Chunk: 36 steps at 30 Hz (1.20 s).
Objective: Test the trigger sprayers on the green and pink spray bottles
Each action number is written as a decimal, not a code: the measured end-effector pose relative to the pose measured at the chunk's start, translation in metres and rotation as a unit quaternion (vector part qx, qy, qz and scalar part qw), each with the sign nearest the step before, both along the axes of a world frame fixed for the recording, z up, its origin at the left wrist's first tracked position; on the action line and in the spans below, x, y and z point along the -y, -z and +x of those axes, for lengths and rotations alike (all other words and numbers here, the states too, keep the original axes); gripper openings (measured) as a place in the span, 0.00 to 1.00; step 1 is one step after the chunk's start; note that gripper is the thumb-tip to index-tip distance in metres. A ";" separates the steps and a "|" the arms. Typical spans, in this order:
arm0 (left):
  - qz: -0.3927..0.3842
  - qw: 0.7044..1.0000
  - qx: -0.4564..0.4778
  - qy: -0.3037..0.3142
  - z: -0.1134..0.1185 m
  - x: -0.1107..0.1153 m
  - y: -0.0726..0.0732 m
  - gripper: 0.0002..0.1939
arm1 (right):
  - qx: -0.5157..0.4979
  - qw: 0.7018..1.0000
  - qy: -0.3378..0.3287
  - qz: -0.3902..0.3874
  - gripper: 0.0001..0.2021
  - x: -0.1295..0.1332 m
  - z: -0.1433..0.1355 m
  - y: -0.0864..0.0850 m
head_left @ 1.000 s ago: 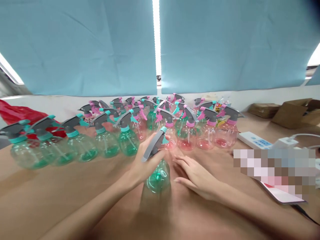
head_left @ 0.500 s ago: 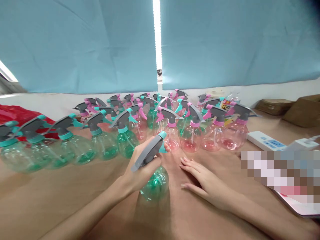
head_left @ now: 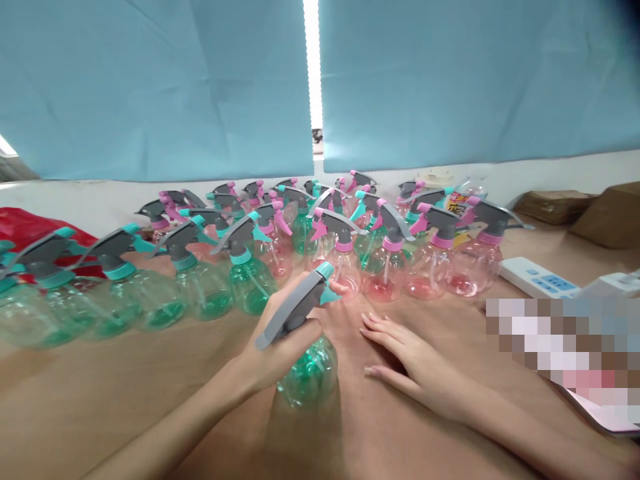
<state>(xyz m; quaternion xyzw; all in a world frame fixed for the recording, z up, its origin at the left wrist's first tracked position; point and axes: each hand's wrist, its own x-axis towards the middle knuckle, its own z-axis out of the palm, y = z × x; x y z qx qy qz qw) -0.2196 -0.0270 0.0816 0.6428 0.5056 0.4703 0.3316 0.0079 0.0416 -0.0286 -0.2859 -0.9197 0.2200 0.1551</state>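
Left hand [head_left: 280, 333] grips green spray bottle [head_left: 306, 370] on table [head_left: 125, 393]

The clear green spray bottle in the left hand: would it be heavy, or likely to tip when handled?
The clear green plastic spray bottle looks empty, so probably light. Its grey trigger head overhangs the round body, so it may tip if nudged. The left hand grips its neck; the right hand lies flat on the brown table.

green spray bottle [head_left: 307, 370] | clear, grey trigger head | upright | on table, held
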 end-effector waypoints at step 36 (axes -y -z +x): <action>0.000 0.999 -0.025 0.028 0.010 -0.007 0.000 0.22 | -0.028 0.999 -0.016 -0.011 0.28 -0.008 0.005 0.007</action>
